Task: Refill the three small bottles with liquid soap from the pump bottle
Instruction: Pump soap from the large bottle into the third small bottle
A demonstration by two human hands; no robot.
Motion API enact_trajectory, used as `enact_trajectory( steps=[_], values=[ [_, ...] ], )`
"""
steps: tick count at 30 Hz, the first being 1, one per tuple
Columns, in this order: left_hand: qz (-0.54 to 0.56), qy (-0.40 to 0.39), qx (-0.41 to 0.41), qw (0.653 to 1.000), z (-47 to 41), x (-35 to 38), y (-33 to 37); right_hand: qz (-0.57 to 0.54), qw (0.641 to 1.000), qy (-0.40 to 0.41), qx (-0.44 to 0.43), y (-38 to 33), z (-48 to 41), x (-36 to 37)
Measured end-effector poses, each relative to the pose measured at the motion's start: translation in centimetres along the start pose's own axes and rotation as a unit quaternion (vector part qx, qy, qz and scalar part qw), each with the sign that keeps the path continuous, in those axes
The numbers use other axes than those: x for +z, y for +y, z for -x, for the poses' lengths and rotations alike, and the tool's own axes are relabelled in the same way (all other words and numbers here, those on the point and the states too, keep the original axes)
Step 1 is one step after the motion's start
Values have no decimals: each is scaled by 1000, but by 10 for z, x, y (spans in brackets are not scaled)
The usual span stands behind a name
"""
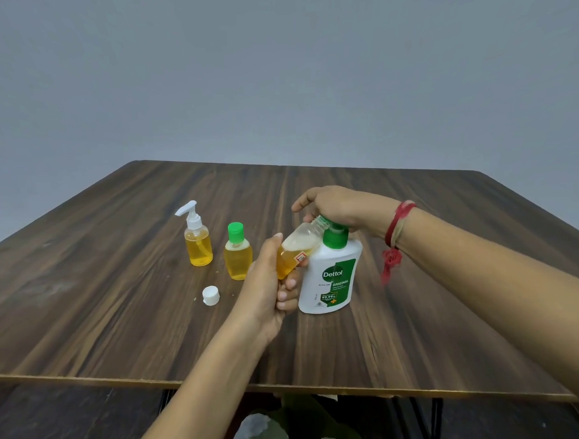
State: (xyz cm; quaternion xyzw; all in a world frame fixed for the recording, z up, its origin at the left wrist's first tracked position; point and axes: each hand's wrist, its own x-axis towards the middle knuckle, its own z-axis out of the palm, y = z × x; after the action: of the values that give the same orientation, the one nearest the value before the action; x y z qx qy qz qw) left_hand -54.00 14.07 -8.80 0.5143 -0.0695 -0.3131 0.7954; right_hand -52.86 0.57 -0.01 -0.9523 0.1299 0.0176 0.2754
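Note:
A white pump bottle with a green pump head stands on the wooden table. My right hand presses down on its pump head with the palm. My left hand grips a small uncapped bottle, tilted with its open neck under the pump's spout; orange soap sits in its lower half. To the left stand a small green-capped bottle and a small bottle with a white pump top, both holding orange soap. A white cap lies loose on the table near my left hand.
A grey wall rises behind the table. The table's front edge runs below my forearms. A red thread band is tied round my right wrist.

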Motion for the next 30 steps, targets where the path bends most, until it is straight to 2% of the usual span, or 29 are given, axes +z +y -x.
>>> enact_trajectory(
  steps=[7, 15, 19, 30],
  values=[
    [-10, 1, 5, 1000, 1, -2, 2, -44, 999, 31, -2, 5, -3, 4],
    [0, -6, 9, 1000, 2, -1, -2, 11, 1000, -1, -2, 0, 4, 0],
    [4, -11, 12, 1000, 1, 1, -1, 27, 1000, 8, 0, -5, 3, -4],
    [-10, -15, 17, 1000, 1, -3, 0, -17, 1000, 25, -9, 3, -2, 2]
  ],
)
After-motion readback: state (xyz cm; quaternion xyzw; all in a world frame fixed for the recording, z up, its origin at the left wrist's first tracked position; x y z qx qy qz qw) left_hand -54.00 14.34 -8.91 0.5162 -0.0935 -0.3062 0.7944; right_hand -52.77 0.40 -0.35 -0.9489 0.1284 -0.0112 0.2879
